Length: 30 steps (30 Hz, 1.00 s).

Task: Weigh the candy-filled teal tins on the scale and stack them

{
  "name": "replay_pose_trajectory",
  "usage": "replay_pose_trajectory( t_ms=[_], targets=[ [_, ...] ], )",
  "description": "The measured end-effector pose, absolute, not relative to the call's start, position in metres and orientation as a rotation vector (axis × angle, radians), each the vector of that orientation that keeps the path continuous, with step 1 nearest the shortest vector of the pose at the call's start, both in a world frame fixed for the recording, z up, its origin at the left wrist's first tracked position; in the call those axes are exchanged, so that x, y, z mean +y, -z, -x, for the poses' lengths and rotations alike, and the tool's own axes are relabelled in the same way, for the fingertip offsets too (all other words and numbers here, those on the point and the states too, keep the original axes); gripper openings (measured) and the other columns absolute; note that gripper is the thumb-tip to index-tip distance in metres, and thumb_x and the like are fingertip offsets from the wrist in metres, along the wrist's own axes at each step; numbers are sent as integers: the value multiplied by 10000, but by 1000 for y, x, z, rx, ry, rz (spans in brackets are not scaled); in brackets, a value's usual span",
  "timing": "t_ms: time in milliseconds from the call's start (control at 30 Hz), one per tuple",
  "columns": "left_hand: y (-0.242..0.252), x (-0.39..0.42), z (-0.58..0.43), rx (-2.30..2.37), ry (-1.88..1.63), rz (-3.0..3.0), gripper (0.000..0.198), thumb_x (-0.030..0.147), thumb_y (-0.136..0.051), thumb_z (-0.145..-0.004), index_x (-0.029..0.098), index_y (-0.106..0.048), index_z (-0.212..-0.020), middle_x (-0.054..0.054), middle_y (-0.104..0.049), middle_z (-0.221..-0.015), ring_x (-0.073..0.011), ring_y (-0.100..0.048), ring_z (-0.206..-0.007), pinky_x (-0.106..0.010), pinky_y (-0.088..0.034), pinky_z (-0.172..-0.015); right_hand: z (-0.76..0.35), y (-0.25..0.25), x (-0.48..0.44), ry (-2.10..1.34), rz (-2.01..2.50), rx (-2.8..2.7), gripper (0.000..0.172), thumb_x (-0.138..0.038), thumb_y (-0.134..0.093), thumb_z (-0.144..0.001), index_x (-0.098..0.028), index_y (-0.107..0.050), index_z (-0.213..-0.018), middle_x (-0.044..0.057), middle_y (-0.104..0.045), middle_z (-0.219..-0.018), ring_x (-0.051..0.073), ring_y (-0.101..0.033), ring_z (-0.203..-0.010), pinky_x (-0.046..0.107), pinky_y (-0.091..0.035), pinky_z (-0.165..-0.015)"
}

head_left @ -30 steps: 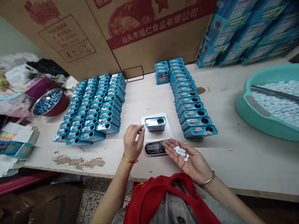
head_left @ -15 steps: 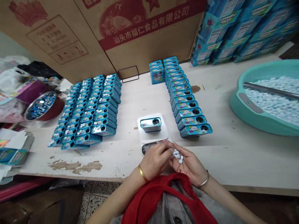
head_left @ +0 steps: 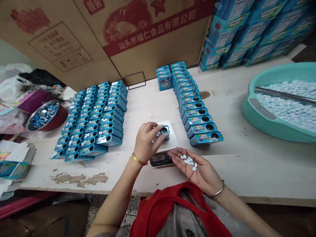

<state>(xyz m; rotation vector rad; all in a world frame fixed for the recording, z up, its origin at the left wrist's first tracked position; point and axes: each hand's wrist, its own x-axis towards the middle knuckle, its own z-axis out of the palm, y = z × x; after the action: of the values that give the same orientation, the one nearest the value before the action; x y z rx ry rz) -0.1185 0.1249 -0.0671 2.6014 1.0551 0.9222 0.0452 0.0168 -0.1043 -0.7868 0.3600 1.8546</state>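
A small blue tin (head_left: 164, 130) with a round hole in its top sits on a white digital scale (head_left: 165, 149). My left hand (head_left: 146, 141) hovers over the tin, its fingers pinched together at the hole; what they hold is too small to see. My right hand (head_left: 197, 169) lies palm up beside the scale's display, fingers spread, with several white candies (head_left: 189, 161) resting in the palm.
A block of filled blue tins (head_left: 93, 120) lies left of the scale, and a row of tins with open holes (head_left: 197, 108) lies to its right. A teal basin (head_left: 269, 121) of white candies stands far right. A metal bowl (head_left: 43, 115), cardboard boxes and stacked blue cartons surround the table.
My left hand went from beside the tin to my right palm, pinched there, and has come back over the tin's hole. My right hand stayed palm up with the candies.
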Motion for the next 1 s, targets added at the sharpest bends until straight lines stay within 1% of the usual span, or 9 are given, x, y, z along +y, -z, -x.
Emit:
replay_pose_trajectory(
  t_ms=[100, 167, 267, 500, 733, 800, 833, 933, 1000],
  targets=[
    [69, 126, 134, 1156, -1060, -2468, 182, 224, -549, -862, 174, -624, -1020, -61, -587, -912, -151, -545, -855, -303, -456, -752, -57, 119, 8, -1875, 901, 338, 225, -156, -466, -868, -78, -671, -919, 127, -711, -856, 176, -687, -747, 229, -569, -604],
    [71, 125, 147, 1245, -1119, -2366, 163, 204, -528, -873, 173, -638, -990, -51, -581, -889, -140, -550, -851, -284, -456, -739, -66, 132, 0, -1877, 988, 321, 198, -175, -504, -853, -86, -679, -876, 86, -686, -723, 107, -622, -551, 148, -486, -430],
    [75, 125, 164, 1342, -1122, -2267, 144, 213, -527, -875, 172, -650, -938, -36, -577, -850, -127, -548, -814, -260, -448, -697, -77, 149, -10, -1852, 1080, 308, 172, -204, -562, -820, -84, -684, -837, 57, -637, -644, 59, -514, -454, 104, -358, -326],
    [84, 128, 172, 1369, -1159, -2222, 121, 222, -542, -868, 168, -649, -879, -23, -574, -806, -116, -537, -774, -249, -436, -668, -80, 161, -16, -1857, 1084, 216, 179, -213, -636, -730, -97, -692, -853, 36, -609, -656, 65, -450, -466, 140, -354, -333],
    [85, 135, 162, 1300, -1114, -2256, 141, 235, -514, -883, 178, -642, -907, -30, -574, -825, -120, -537, -771, -258, -440, -672, -82, 163, -18, -1855, 1111, 183, 242, -230, -670, -692, -88, -694, -887, 39, -610, -665, 68, -460, -483, 141, -352, -345],
    [84, 135, 159, 1262, -1070, -2296, 159, 261, -509, -885, 187, -627, -962, -43, -575, -879, -134, -543, -817, -274, -450, -704, -81, 163, -18, -1853, 1113, 178, 249, -235, -683, -678, -96, -696, -884, 35, -614, -663, 67, -456, -473, 141, -349, -341],
    [83, 135, 157, 1238, -1010, -2345, 204, 295, -534, -869, 192, -607, -1031, -60, -575, -946, -155, -543, -876, -296, -454, -742, -80, 163, -18, -1852, 1115, 181, 249, -238, -692, -669, -101, -698, -877, 34, -617, -660, 65, -457, -470, 139, -350, -342],
    [77, 139, 150, 1088, -624, -2572, 506, 383, -624, -789, 202, -480, -1240, -106, -549, -1118, -232, -514, -1019, -373, -432, -835, -77, 163, -18, -1853, 1128, 215, 262, -245, -733, -630, -108, -704, -851, 38, -626, -651, 59, -472, -470, 120, -354, -352],
    [74, 152, 145, 983, -340, -2671, 505, 349, -607, -796, 206, -454, -1256, -95, -576, -1074, -234, -528, -968, -374, -424, -817, -74, 161, -16, -1853, 1141, 253, 281, -247, -763, -602, -110, -708, -841, 40, -633, -644, 49, -477, -463, 106, -351, -357]
  ],
)
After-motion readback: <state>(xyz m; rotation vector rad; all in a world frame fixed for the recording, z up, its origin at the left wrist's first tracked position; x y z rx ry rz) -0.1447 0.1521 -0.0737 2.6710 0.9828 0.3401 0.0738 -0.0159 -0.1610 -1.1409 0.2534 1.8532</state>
